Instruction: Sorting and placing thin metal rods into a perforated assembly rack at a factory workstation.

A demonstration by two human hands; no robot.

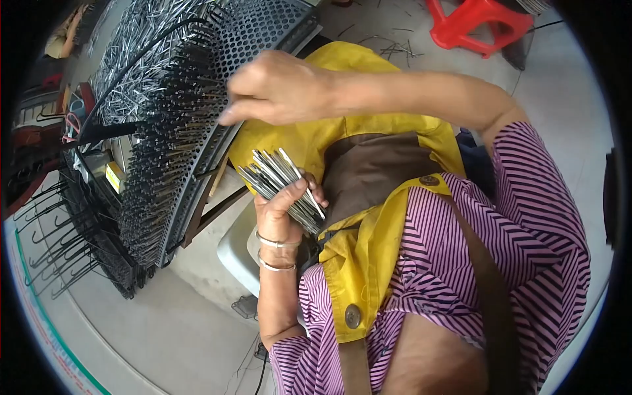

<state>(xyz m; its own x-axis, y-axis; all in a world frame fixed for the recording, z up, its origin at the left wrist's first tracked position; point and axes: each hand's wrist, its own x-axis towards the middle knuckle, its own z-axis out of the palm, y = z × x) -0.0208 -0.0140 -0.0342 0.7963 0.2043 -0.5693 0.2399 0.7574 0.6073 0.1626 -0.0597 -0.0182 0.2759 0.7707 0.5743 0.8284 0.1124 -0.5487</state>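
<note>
My left hand (283, 205), with two bangles on its wrist, is closed around a bundle of thin silvery metal rods (280, 187) over my lap. The thumb presses across the rods, which fan out at their upper ends. My right hand (273, 89) is at the near edge of a dark perforated metal rack (257, 33), fingers curled in and slightly blurred. Whatever its fingertips may hold is hidden. Dense rows of small dark upright metal pieces (174, 125) fill much of the rack next to that hand.
Behind the rack lies a large heap of loose silvery rods (141, 59). Black wire hooks (56, 230) jut out at the left, near a small yellow box (114, 176). A red plastic stool (477, 26) stands on the floor at upper right, with scattered rods (398, 49) nearby.
</note>
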